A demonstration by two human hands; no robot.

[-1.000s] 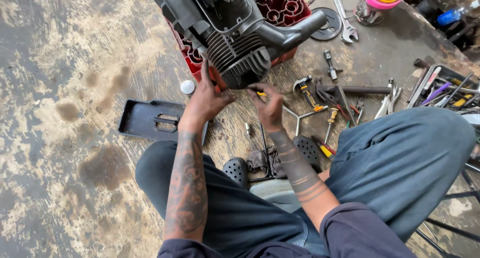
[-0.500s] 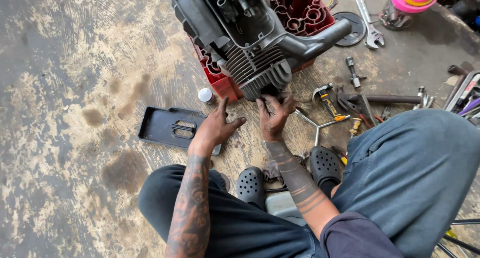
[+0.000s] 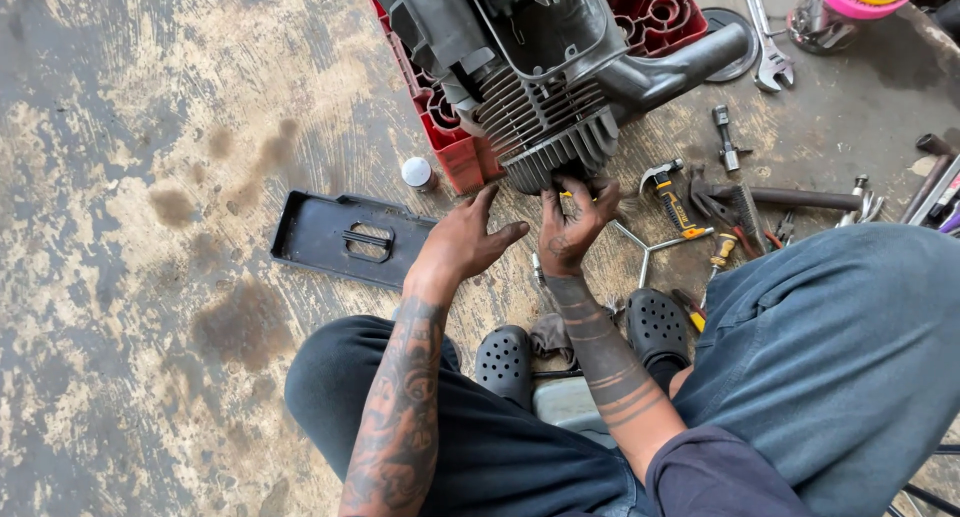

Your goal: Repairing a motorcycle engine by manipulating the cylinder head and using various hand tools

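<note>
A dark grey engine with a finned cylinder head lies tilted on a red plastic crate. My right hand is curled against the underside of the fins, and a small yellow-handled tool shows between its fingers. My left hand hovers just left of it with fingers spread, holding nothing, its fingertips close to the crate's corner. Both forearms are tattooed. I sit on the floor in blue trousers and black clogs.
A black plastic cover lies left of my hands, with a small white-capped bottle beside the crate. Right of the engine are a yellow-handled hammer, a Y-shaped wrench, a spanner and a pink-lidded container. The concrete floor is oil-stained.
My left hand has come off the engine fins and spread open. My right hand has stayed at the underside of the cylinder head. The view has shifted closer.
</note>
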